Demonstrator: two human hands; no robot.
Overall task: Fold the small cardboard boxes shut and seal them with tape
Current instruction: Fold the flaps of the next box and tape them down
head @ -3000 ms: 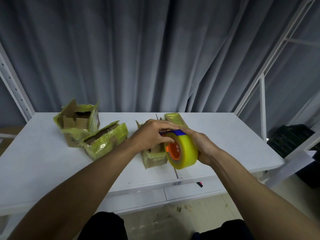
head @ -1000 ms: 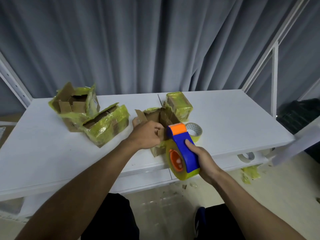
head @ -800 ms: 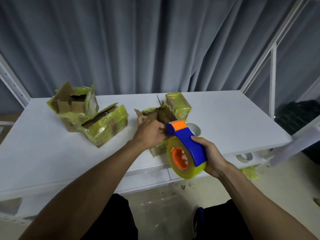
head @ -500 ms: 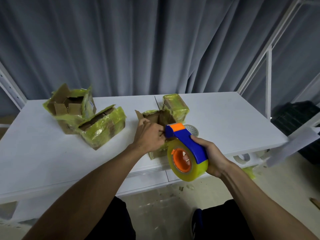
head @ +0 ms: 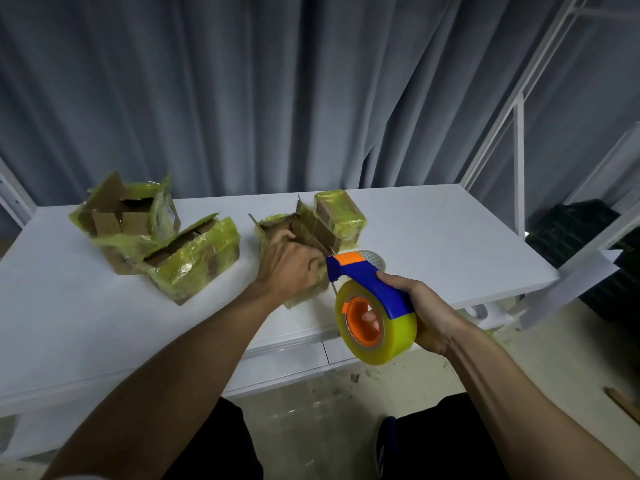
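Note:
A small cardboard box (head: pixel 304 230) wrapped in yellowish tape sits mid-table with its flaps standing open. My left hand (head: pixel 289 268) lies over its near side, fingers curled onto the flaps. My right hand (head: pixel 420 306) grips the blue handle of a tape dispenser (head: pixel 372 306) with an orange hub and a yellow tape roll, held just right of the box at the table's front edge. Its orange tip is close to my left fingers.
Behind the open box lies a taped-shut box (head: pixel 341 216). Two more open boxes (head: pixel 124 216) (head: pixel 194 258) sit at the left of the white table (head: pixel 433 244). A loose tape roll (head: pixel 375 258) peeks out behind the dispenser. White rack posts (head: pixel 519 168) stand at the right.
The dispenser has shifted slightly right and lower in my right hand. My left hand has stayed on the open box, pushing at its flaps.

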